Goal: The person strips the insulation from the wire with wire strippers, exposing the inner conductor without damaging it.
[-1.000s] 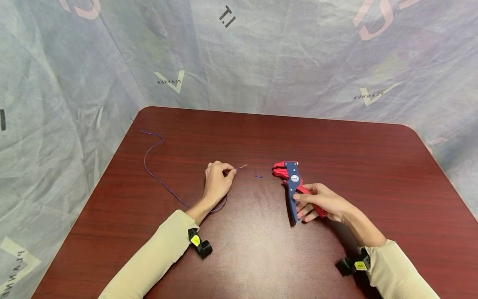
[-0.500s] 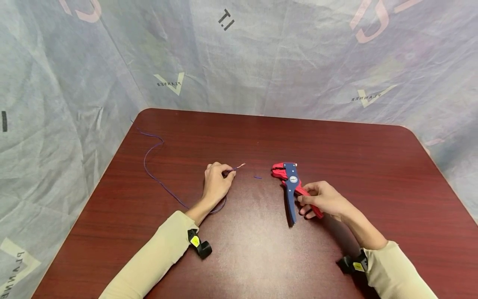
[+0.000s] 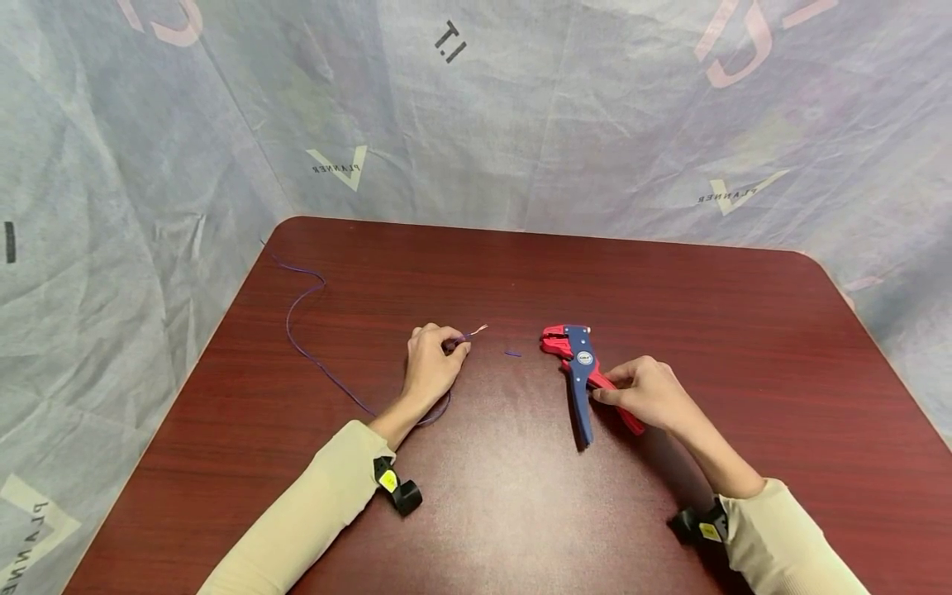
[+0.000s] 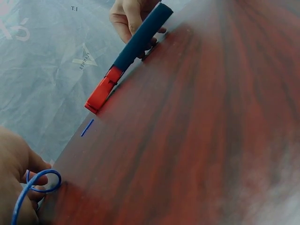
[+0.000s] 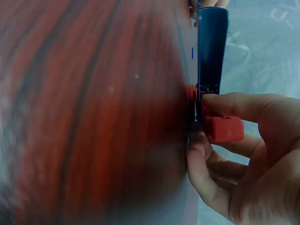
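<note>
My left hand (image 3: 434, 361) pinches a thin purple-blue wire (image 3: 327, 372) between thumb and fingers. Bare copper strands (image 3: 479, 330) stick out past the fingertips, and the wire loops below the hand in the left wrist view. On the table to the right lies a wire stripper (image 3: 584, 357) with a blue body, one blue handle and a red handle. My right hand (image 3: 649, 390) has its thumb and fingers around the red handle; the right wrist view shows that handle (image 5: 227, 129) between them. A short purple-blue piece of insulation (image 3: 513, 354) lies between the hands.
Everything lies on a dark red wood-grain table (image 3: 476, 512) with rounded far corners. Grey printed sheeting (image 3: 506, 124) hangs behind it and at the sides. The wire's far end reaches the table's left back edge.
My right thumb has come off the blue handle onto the red one, and the fingers below have drawn in behind it. The left hand with the wire stays almost still.
</note>
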A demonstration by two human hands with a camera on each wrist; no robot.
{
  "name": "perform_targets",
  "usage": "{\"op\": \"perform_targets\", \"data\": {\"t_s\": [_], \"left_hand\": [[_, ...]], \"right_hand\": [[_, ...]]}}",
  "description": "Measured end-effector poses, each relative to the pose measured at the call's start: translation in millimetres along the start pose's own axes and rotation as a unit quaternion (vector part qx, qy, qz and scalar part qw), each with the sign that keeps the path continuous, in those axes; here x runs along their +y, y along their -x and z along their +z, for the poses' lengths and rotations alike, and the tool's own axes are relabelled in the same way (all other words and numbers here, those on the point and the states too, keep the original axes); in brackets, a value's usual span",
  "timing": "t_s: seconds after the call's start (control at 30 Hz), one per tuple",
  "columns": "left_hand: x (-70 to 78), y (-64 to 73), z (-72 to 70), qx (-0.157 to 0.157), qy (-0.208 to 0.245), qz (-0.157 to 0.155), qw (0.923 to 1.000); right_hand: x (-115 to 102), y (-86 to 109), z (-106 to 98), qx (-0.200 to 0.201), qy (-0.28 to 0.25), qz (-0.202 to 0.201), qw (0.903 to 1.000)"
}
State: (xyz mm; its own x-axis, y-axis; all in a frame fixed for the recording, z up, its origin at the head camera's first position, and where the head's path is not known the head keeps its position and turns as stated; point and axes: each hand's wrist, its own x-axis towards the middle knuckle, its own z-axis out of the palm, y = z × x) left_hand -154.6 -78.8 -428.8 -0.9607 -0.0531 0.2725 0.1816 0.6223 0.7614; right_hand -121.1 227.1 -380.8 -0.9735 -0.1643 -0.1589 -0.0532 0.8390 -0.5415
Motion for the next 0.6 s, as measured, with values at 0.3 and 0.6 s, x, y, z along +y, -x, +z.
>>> {"op": "perform_targets", "data": {"t_s": [0.3,0.6], "left_hand": [[1.0,-0.6,-0.4,-0.011,0.003,-0.012,0.9999],[10.6,-6.1,-12.5,-0.065,0.009,-0.074,0.9951]], "right_hand": [[1.4,-0.6,3.9,0.027,0.020,-0.023,0.9992],[2.1,1.2,-7.3,0.000,0.047,-0.033,0.9983]]}}
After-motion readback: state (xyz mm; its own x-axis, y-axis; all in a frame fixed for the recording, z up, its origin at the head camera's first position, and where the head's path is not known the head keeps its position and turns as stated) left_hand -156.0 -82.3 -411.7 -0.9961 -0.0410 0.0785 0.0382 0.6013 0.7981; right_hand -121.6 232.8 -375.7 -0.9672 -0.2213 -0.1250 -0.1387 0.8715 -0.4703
